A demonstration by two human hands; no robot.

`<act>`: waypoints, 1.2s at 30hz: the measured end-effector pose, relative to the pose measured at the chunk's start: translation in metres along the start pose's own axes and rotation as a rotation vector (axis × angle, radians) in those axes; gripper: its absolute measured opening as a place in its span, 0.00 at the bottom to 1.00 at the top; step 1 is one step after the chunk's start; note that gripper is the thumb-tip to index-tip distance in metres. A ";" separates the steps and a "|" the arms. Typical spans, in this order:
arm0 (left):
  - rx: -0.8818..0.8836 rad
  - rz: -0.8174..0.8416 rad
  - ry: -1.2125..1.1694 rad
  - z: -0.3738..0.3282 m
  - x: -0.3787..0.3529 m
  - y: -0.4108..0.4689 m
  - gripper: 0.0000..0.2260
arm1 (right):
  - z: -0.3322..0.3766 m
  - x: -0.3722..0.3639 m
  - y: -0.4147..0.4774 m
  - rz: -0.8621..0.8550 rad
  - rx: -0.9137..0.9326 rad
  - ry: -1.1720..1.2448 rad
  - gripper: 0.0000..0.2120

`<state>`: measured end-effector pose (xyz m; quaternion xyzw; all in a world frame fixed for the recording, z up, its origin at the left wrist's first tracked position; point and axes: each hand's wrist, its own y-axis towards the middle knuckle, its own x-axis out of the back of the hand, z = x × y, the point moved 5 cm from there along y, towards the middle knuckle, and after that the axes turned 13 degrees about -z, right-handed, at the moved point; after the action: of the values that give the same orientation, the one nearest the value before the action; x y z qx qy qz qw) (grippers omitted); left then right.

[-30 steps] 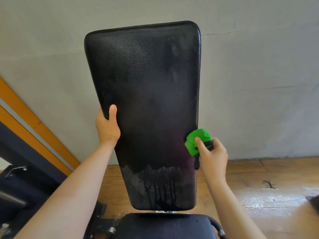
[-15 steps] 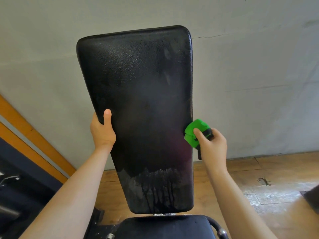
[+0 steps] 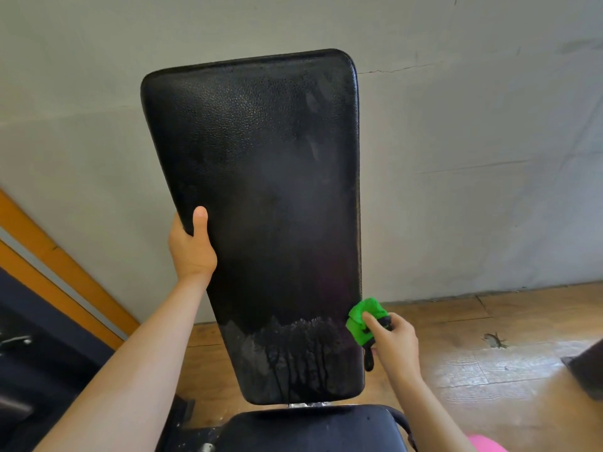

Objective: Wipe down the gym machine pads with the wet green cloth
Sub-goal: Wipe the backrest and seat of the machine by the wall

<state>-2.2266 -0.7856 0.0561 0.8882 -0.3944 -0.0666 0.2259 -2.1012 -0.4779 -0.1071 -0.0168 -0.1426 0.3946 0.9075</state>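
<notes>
The black back pad point(image 3: 261, 207) stands tilted through the middle of the frame, wide at the top and narrowing toward the bottom, with all four edges in view. The left hand point(image 3: 191, 246) grips its left edge about halfway down. The thumb lies upright on the front face and the fingers are hidden behind the pad. The right hand point(image 3: 393, 337) is curled round the bunched green cloth point(image 3: 365, 316) and presses it against the pad's right edge low down, just above the bottom corner. Dark drip streaks run down the lowest part of the face, between the two arms. Below the pad's bottom edge, across a narrow gap with a bit of metal showing, lies the seat pad point(image 3: 310, 429) at the bottom centre. To the right of the pad are bare grey wall point(image 3: 473, 141) and wooden floor point(image 3: 489, 353). At the left, an orange strip point(image 3: 42, 252) slants down toward the left forearm.
</notes>
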 end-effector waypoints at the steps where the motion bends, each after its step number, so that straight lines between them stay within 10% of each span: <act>1: -0.004 -0.001 -0.002 0.000 0.000 0.000 0.18 | -0.005 0.000 0.000 -0.004 -0.008 -0.017 0.12; 23: 0.004 -0.005 0.016 0.005 -0.002 0.001 0.19 | 0.045 -0.019 -0.029 -0.055 0.057 0.313 0.09; 36: 0.022 -0.011 0.014 0.013 -0.002 0.005 0.22 | -0.019 -0.025 -0.046 -0.129 -0.094 0.115 0.12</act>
<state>-2.2351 -0.7909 0.0469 0.8934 -0.3885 -0.0573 0.2184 -2.0794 -0.5264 -0.1252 -0.0728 -0.1094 0.3267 0.9359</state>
